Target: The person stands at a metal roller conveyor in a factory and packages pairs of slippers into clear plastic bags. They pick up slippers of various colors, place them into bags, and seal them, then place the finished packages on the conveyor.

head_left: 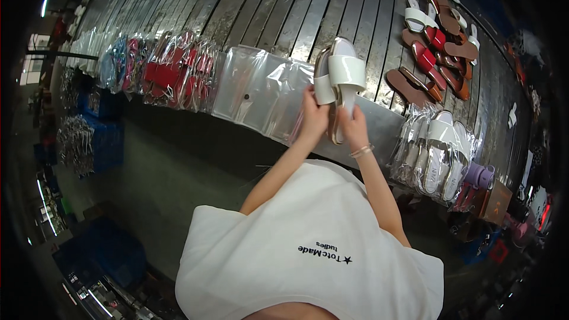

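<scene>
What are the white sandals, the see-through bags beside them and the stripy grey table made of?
The pair of white slide sandals: glossy straps with bright highlights, maybe leather or a plastic lookalike.
The flat, clear bags: probably thin plastic, see-through with shiny wrinkles.
The long grey slatted table: looks like worn metal, with a scuffed shine, though I can't be sure.

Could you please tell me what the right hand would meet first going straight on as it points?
The right hand would meet the white-strapped sandals first, since it holds them; beyond lies the slatted table, though how far below is hard to judge.
</scene>
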`<state>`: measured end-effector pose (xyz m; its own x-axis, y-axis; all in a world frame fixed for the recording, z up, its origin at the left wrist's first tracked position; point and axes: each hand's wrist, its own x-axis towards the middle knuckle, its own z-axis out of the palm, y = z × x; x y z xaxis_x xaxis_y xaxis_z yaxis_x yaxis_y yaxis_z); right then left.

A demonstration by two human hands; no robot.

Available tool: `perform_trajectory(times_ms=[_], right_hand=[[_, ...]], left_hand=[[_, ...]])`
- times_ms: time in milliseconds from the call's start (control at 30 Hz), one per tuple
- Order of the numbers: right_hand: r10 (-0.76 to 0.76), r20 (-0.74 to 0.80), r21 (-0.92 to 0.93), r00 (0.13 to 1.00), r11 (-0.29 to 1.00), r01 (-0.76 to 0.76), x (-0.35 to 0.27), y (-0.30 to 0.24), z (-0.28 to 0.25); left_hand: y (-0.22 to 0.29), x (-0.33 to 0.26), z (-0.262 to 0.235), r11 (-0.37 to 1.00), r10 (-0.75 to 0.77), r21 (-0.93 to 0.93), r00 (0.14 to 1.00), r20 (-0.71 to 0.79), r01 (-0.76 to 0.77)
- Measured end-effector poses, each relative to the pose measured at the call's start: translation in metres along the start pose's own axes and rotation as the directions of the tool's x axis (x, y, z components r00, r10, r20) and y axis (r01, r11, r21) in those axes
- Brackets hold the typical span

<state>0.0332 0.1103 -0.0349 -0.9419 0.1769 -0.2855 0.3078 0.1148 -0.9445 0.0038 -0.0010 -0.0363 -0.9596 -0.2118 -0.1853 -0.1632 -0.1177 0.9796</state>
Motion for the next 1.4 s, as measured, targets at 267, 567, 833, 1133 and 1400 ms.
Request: perform_trajectory(times_ms=[267,567,833,1133,1400], right_hand=[[0.019,0.225,0.139,0.974,0.989,-0.051,-0.014,0.005,-0.022],[0.347,0.237,-0.698,0.907,0.711,-0.089,0.009,0.051,-0.023],[0.250,0.466,-0.237,0.849,0.959,-0.152,0.004,0.022,0.034],[0.086,0.246,-0.365,0.965,0.931,0.010,0.019,0.020,0.032],[-0.068,-0.193,0.197,0.979,0.975,0.106,0.040,-0.023,-0.017]], left_hand=[[-0.007,0.031,-0.077,0.985,-0.061,0.171,0.906,0.418,-0.012],[-0.088,0.082,-0.127,0.846,0.141,0.518,0.990,0.014,-0.128],[0.026,0.073,-0.148,0.756,0.185,0.475,0.844,0.503,-0.450],[0.054,0.040,-0.090,0.534,0.343,0.409,0.632,0.695,-0.740],[0.078,-0.019,-0.002,0.346,0.671,0.475,0.567,0.477,-0.809]])
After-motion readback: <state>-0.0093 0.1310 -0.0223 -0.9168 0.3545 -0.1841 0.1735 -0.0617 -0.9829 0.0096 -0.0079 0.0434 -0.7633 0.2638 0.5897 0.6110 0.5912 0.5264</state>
